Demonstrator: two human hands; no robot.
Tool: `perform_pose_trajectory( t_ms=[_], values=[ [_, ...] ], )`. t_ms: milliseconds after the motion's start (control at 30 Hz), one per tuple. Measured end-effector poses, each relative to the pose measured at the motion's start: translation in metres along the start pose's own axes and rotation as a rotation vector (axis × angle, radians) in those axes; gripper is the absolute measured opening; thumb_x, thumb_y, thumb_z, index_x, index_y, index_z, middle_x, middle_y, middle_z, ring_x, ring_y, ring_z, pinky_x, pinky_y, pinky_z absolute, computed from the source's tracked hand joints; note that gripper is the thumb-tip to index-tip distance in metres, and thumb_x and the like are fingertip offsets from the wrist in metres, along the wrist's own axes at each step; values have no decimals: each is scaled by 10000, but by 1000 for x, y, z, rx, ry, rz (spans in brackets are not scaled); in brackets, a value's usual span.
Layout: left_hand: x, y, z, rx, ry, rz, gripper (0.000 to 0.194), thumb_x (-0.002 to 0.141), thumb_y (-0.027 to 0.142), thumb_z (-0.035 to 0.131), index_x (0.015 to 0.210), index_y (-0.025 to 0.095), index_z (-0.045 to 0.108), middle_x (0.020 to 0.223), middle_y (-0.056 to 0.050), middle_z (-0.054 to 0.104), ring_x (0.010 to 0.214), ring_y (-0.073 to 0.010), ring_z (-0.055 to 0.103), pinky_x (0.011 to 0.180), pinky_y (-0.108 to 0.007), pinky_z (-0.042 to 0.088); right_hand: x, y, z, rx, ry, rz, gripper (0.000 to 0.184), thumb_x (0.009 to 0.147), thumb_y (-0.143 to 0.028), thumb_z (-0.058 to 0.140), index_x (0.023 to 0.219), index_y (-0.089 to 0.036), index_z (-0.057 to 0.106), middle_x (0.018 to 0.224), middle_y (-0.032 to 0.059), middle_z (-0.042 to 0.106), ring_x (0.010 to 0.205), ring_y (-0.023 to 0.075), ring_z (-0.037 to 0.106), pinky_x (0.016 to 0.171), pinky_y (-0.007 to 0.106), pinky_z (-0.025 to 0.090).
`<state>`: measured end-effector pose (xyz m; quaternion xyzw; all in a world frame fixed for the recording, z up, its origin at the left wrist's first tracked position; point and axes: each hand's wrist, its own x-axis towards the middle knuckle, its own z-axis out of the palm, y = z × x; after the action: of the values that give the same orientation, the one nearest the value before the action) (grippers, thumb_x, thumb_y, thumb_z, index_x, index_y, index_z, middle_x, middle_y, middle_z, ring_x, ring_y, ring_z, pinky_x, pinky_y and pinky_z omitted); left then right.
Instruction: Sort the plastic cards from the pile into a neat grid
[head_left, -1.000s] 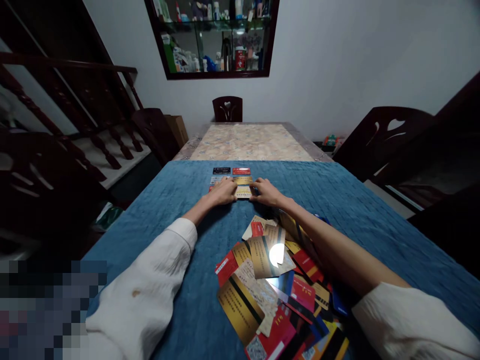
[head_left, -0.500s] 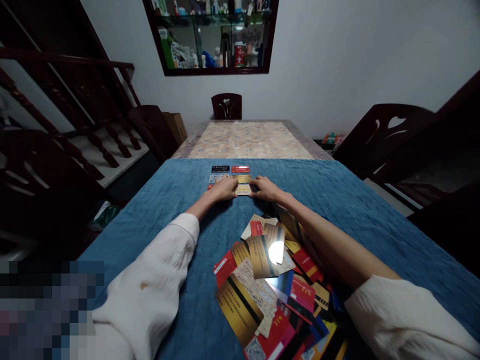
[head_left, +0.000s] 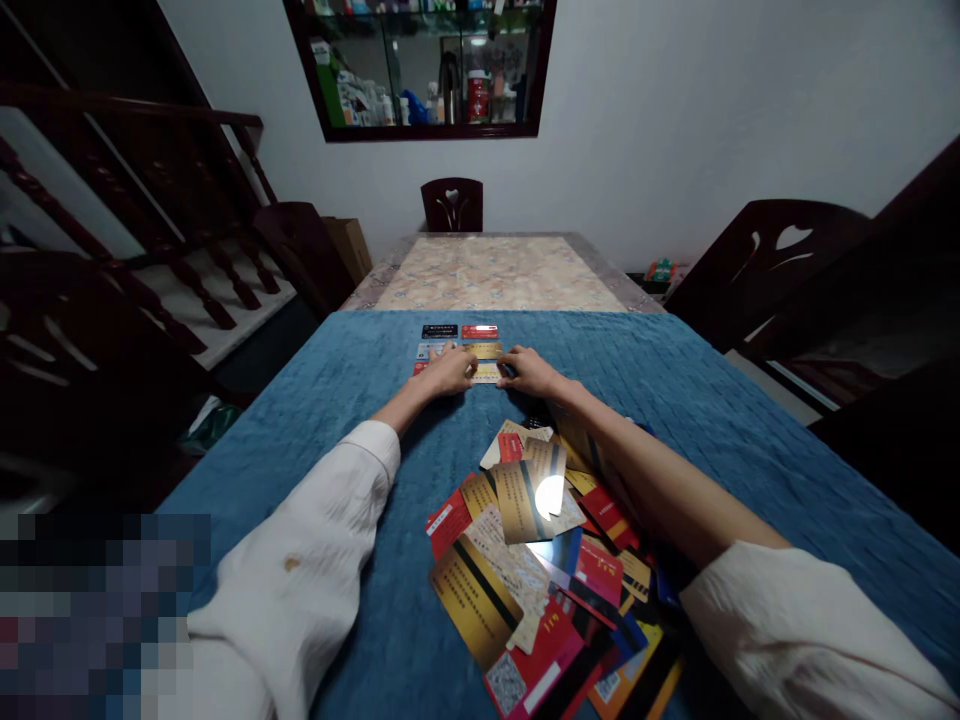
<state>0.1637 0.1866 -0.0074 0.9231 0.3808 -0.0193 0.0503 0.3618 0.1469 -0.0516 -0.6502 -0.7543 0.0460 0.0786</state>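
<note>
A pale yellow card [head_left: 486,374] lies on the blue cloth between my two hands, at the near end of a small grid of cards. My left hand [head_left: 451,371] pinches its left edge, while the fingers of my right hand [head_left: 527,371] are bent against its right edge. Just beyond it is a gold card [head_left: 482,351]. Farther back lie a black card [head_left: 439,331] and a red card [head_left: 479,331], side by side. A light blue card [head_left: 427,351] and another red card [head_left: 420,369] are partly covered by my left hand.
A loose heap of overlapping cards [head_left: 517,580] spreads below my forearms, partly under the right one. The blue cloth [head_left: 315,420] covers the near part of the table; a patterned top [head_left: 495,270] shows beyond. Dark chairs [head_left: 454,205] stand around.
The whole view has shifted slightly, so things sit a little higher in the picture. Both hands stay at the pale yellow card, with hardly any movement.
</note>
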Motion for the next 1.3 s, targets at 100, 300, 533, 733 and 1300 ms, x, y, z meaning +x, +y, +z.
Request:
perform_pose_trajectory(
  t_ms=[100,300,533,733,1300],
  values=[
    [-2,3,0,11,16,9,240,817,191,566,1013,194,705,1195,-151,613,1225,-365,446,981,-546,413,-1,0,0,0,8,-4,361,849,-425,700,1139,-211,689,1243,116,604,1090,250,564,898,336,450],
    [-10,10,2,71,78,43,286,889,167,453,1033,167,700,1231,-175,590,1216,-359,449,973,-566,398,-6,-6,-3,-6,12,2,352,866,-411,687,1138,-188,685,1234,131,606,1100,258,566,911,342,449],
    [-35,29,0,101,134,64,280,885,204,510,1110,158,671,1244,-177,561,1252,-367,416,978,-554,387,-17,-11,-9,-7,45,-6,506,889,-340,662,1347,-144,573,1289,169,579,1137,269,555,982,373,422],
    [-70,49,0,88,172,118,276,905,244,541,1136,145,655,1235,-177,570,1231,-356,425,976,-540,384,-33,-12,-13,61,115,-114,447,891,-285,630,1319,-157,609,1297,152,590,1146,283,529,990,418,405],
    [-166,115,13,25,193,279,591,857,649,559,1040,99,677,1144,-180,634,1079,-337,513,945,-547,382,-128,-56,-39,285,44,-538,414,795,-50,511,1113,-198,730,1128,88,717,1034,244,519,947,438,404]
  ],
)
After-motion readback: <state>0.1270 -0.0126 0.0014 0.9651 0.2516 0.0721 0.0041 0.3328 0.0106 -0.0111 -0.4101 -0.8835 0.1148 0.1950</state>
